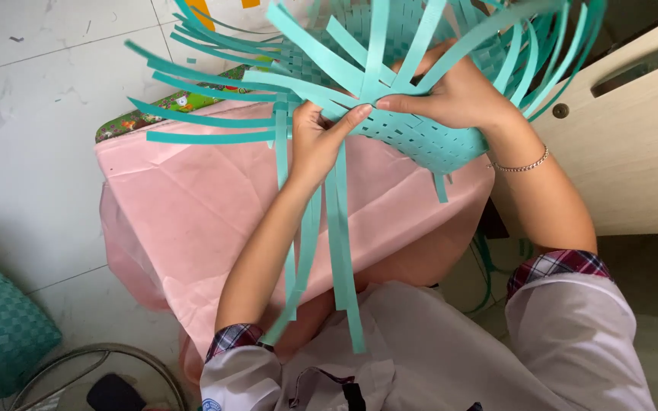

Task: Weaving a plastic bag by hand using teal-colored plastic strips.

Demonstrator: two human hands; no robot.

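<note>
Here, head view: I'm watching both hands working half-woven teal basket [420, 137] over pink cloth [215, 205] covering table. Left hand [315, 144] is pinching loose teal strip [340, 228] at weave edge, keeping it taut. Right hand [458, 95] is gripping basket wall, bracing it on its side, fingers probably tucked inside weave. Finished teal basket [1, 327] is sitting on floor, well apart.
</note>
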